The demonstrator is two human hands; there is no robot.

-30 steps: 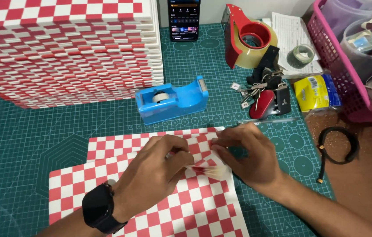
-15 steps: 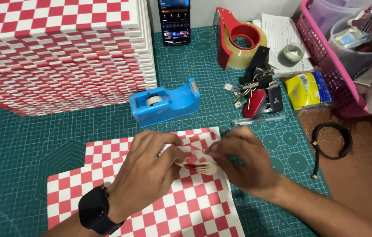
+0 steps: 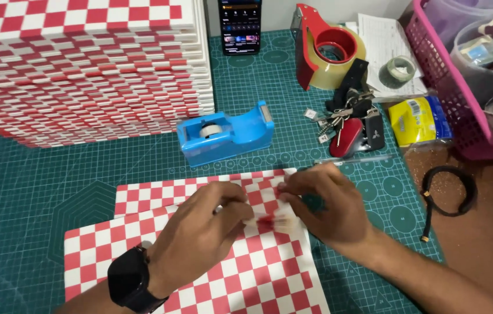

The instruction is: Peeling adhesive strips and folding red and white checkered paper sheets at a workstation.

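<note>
- Left hand [image 3: 203, 224], with a black watch [image 3: 130, 282] on the wrist, lying on the top red-and-white checkered sheet [image 3: 240, 273], fingers closed together in a pinch on a small folded piece [image 3: 269, 220] of the same checkered paper.
- Right hand [image 3: 328, 203] just beside the left one, fingertips also pinched on the other end of that small folded piece.
- Small folded piece held between both hands, low over the top sheet, near its upper right corner.
- Second checkered sheet [image 3: 159, 195] under the top one, shifted up and a little to the right, lying flat on the green cutting mat [image 3: 54, 192].
- Blue tape dispenser [image 3: 226, 132] on the mat behind the hands, well apart from them.
- Tall stack of checkered sheets [image 3: 83, 64] at the upper left, leaning a bit to the side.
- Phone [image 3: 239, 24] standing upright at the far edge, screen lit.
- Red tape gun [image 3: 325, 49] with a brownish roll to the right of the phone.
- Bunch of keys [image 3: 351, 119] in front of the tape gun, yellow packet [image 3: 421, 119] beside it.
- Pink basket [image 3: 450, 75] at the right edge; black cord loop [image 3: 447, 195] on the brown table surface [image 3: 490, 244] below it.
</note>
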